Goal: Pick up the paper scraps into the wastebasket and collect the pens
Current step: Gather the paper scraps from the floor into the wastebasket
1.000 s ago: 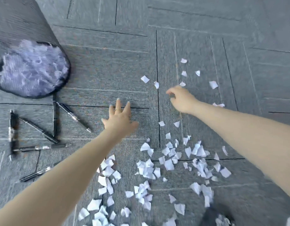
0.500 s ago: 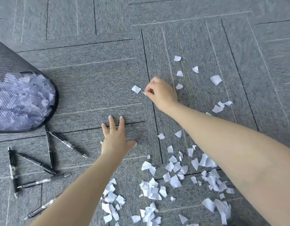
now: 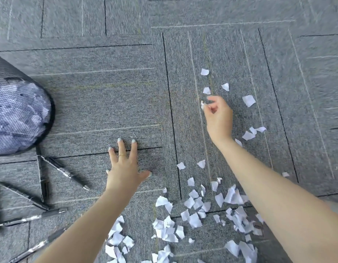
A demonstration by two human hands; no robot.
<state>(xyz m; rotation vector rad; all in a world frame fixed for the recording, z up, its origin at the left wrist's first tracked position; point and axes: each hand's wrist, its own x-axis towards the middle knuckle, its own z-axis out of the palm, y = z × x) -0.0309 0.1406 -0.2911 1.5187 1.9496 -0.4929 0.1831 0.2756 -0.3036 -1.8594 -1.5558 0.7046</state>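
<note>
right hand (image 3: 218, 116) pinching one scrap (image 3: 202, 105) between thumb and fingertip above floor (image 3: 107, 103) | left hand (image 3: 126, 168) spread flat, empty | scraps (image 3: 194, 219) mostly heaped near, a few beyond right hand; likely feather-light, limp, best nipped at an edge | pens (image 3: 64, 170) stiff, beside wastebasket (image 3: 18, 118) | basket and some pens cut off left

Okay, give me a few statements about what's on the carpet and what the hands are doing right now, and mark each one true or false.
1. The right hand pinches a paper scrap in its fingers. True.
2. The left hand holds a pen. False: it lies flat on the carpet, open.
3. The wastebasket stands upright. False: it lies on its side.
4. The pens lie left of the left hand. True.
</note>
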